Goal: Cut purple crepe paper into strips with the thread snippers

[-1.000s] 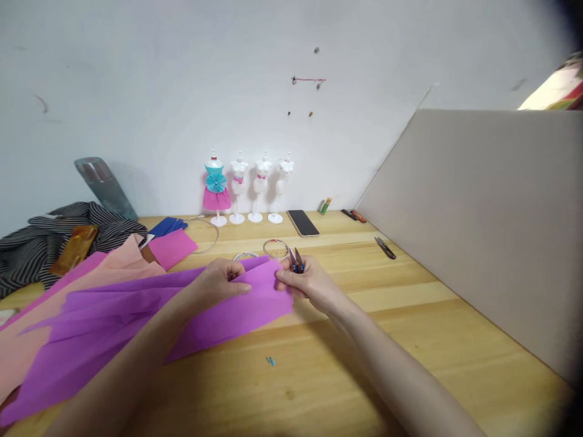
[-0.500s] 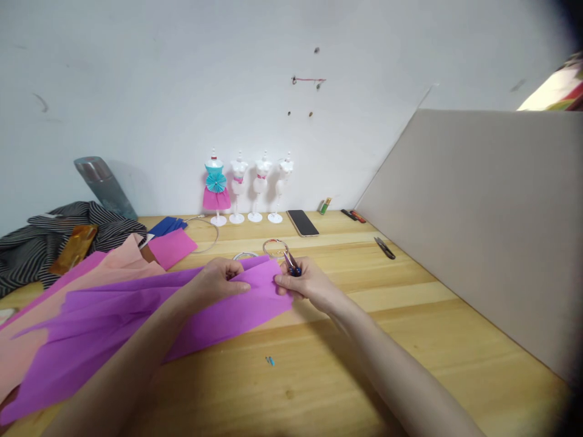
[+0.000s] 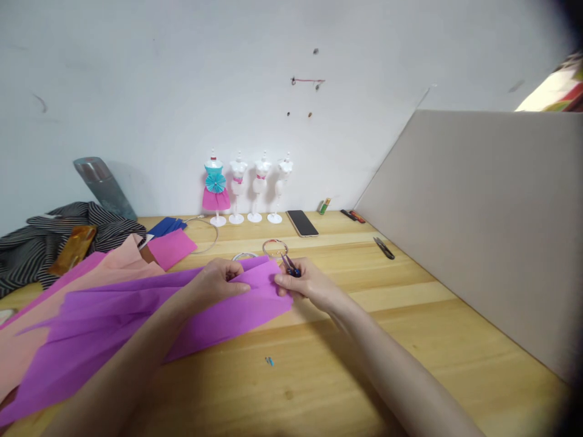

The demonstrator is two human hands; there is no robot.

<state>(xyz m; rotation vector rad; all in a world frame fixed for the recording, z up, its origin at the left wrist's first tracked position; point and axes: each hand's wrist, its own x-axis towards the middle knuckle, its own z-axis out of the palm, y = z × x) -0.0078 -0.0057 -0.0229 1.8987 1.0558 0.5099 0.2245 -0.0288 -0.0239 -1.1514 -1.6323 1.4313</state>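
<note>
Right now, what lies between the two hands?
In the head view, part of the purple sheet spans the gap, pinched by the left hand and the right hand, which also holds small scissors.

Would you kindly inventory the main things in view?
Sheet: 1, purple, in hands
Undersheet: 1, peach, left
Snips: 1, bluish, right hand
Dress forms: 4, mostly white, back
Phone: 1, black, back
Bottle: 1, grey, left
Striped cloth: 1, black-white, left
Packet: 1, amber, left
Strips: several, blue, left
Scrap: 1, pink, left
Rings: 2, silvery, centre
Spare snips: 1, dark, right
Partition: 1, grey, right
Table: 1, tan, beneath
Left hand: 1, bare, on sheet
Right hand: 1, bare, sheet edge
</note>
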